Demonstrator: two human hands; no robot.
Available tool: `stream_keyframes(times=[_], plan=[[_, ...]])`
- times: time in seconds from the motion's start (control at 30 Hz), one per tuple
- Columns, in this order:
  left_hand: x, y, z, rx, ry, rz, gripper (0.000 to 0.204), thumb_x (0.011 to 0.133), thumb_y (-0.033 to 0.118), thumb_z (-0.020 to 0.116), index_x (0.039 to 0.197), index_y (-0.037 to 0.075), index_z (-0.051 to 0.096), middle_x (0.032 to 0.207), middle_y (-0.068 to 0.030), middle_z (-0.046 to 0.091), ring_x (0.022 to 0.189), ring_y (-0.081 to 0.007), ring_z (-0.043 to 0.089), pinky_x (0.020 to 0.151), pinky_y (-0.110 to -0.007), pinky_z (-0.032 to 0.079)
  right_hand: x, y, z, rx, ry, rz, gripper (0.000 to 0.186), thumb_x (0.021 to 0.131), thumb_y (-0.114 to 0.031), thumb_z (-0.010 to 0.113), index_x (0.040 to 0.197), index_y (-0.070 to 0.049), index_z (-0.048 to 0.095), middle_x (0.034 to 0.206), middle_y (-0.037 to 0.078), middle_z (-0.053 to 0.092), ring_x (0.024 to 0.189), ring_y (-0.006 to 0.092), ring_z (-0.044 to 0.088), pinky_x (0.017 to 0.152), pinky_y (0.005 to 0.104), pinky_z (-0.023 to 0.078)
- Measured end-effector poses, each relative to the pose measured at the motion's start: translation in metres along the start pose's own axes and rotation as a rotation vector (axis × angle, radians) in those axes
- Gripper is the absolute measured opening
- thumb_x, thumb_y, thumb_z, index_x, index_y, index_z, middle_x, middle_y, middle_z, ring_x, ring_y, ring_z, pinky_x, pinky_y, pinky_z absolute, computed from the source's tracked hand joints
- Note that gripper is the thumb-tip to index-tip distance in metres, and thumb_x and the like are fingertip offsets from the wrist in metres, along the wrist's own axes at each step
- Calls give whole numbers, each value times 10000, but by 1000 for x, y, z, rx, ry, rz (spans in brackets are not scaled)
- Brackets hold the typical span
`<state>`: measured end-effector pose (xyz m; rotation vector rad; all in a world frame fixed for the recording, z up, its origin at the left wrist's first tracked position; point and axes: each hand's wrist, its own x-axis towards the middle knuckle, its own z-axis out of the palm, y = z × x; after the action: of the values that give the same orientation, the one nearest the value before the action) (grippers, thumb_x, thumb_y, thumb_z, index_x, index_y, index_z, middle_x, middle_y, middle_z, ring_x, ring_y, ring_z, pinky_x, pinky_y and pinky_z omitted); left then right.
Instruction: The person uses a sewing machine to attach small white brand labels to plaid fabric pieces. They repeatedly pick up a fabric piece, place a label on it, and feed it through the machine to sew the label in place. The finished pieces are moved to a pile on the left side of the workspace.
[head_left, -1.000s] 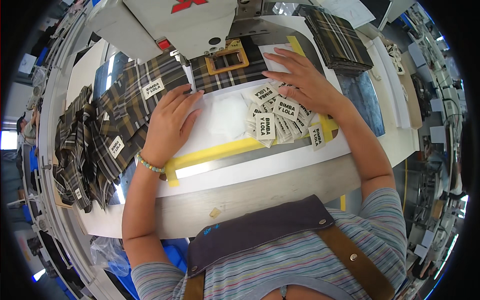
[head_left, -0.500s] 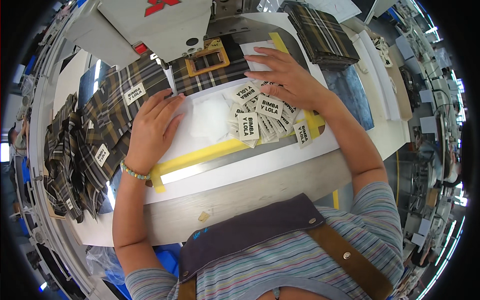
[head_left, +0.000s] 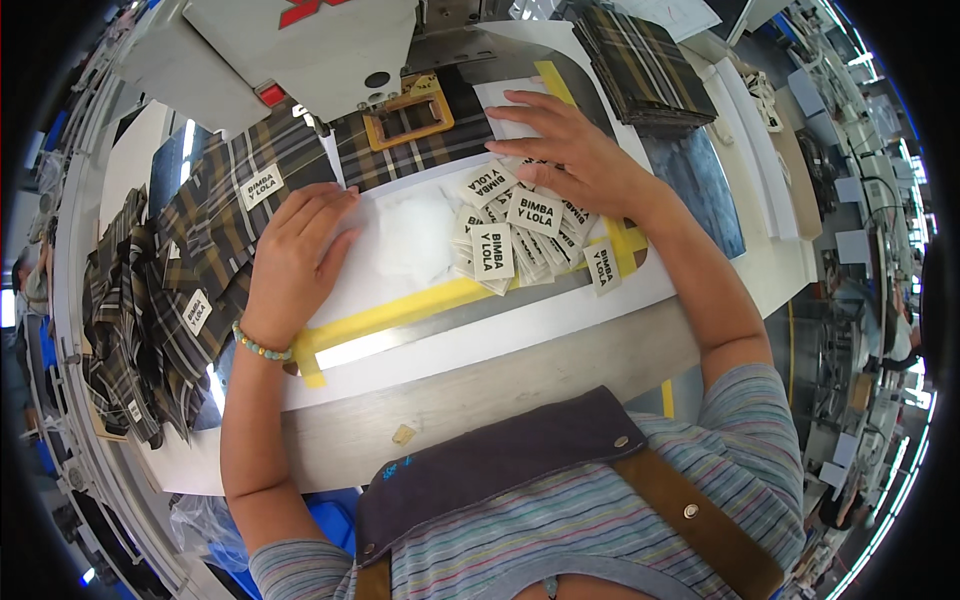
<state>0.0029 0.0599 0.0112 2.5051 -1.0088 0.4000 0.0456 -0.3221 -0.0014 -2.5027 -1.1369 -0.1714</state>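
A strip of plaid fabric [head_left: 350, 163], brown, black and white, lies under the sewing machine head and its yellow-brown rectangular clamp frame [head_left: 408, 110]. My left hand [head_left: 297, 255] rests at the fabric's near edge, left of the clamp, its fingers stretched out side by side. To the right, my right hand [head_left: 580, 155] hovers or rests with fingers spread, beside a white sheet [head_left: 512, 120] and over the far edge of a heap of white printed labels [head_left: 535, 212]. Neither hand visibly holds anything. One label [head_left: 262, 186] sits on the fabric beyond my left hand.
Bunched plaid fabric with labels [head_left: 165, 330] hangs over the table's left side. A stack of folded plaid pieces [head_left: 645, 70] stands at the far right. The white machine head [head_left: 300, 60] overhangs the work. Yellow tape [head_left: 400, 305] borders the white work sheet.
The view has shifted slightly, moving the scene a little left. Both hands keep nearly the same pose, and the fabric, clamp and labels look unchanged relative to one another.
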Motion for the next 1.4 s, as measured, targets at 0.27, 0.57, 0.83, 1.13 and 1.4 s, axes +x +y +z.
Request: stream_keyframes(times=[0.27,0.57,0.83,1.13,1.4], plan=[[0,-2,3,-5,36,27,365,867,2,780,1227,-4,718,1163,-153,738,1137,-359,684,977,-439,566,3,-1,-19,63,168,0,313,1043,-265,692,1301,-108,778,1518,75,631,1491,312,478,1221,450,416],[1,-4,1,-16,23,30,376,871,-1,777,1243,4,722,1184,-145,740,1168,-351,680,998,-436,559,0,-45,-35,287,-112,172,199,946,-155,793,1109,-41,801,1149,83,726,1127,243,667,1005,361,533],[13,34,-3,-307,163,-76,276,924,18,782,1199,24,766,1196,-124,772,1069,-274,717,920,-363,580,7,-42,-55,302,-38,71,172,912,-139,801,1052,-39,791,1134,53,709,1060,246,676,955,367,532],[40,65,5,-687,22,-119,221,928,87,801,1136,15,777,1060,-117,782,929,-231,721,804,-337,574,7,-44,-50,265,-168,80,151,922,-131,767,1019,-17,751,1046,95,717,979,277,694,897,386,546],[61,83,8,-608,13,-214,154,943,136,824,1030,11,800,963,-55,803,859,-126,690,764,-288,527,45,-73,-68,262,-1,-81,158,943,-150,732,1038,-26,761,956,118,740,869,283,705,804,387,555]])
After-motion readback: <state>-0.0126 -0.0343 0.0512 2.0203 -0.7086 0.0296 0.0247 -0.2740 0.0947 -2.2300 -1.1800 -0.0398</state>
